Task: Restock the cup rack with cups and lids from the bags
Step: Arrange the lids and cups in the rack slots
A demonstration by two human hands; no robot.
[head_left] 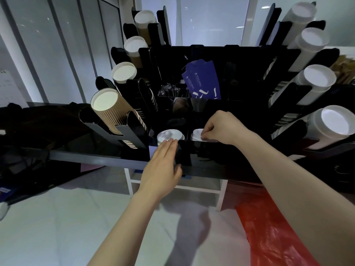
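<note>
A black cup rack (207, 150) stands on a dark counter, with brown ribbed paper cups (109, 110) slanting out of its left slots and white cups (317, 79) out of its right slots. Two front compartments hold stacks of white lids. My left hand (163, 166) lies flat with straight fingers on the rack's front wall, fingertips touching the left lid stack (167, 134). My right hand (221, 127) reaches over the wall and pinches the top of the right lid stack (196, 134) with curled fingers.
Blue paper sleeves (201, 81) stand in a middle compartment, with clear plastic items (169, 90) beside them. A red plastic bag (272, 227) lies on the pale floor at lower right. A white shelf frame (219, 191) sits under the counter. Dark clutter fills the counter's left.
</note>
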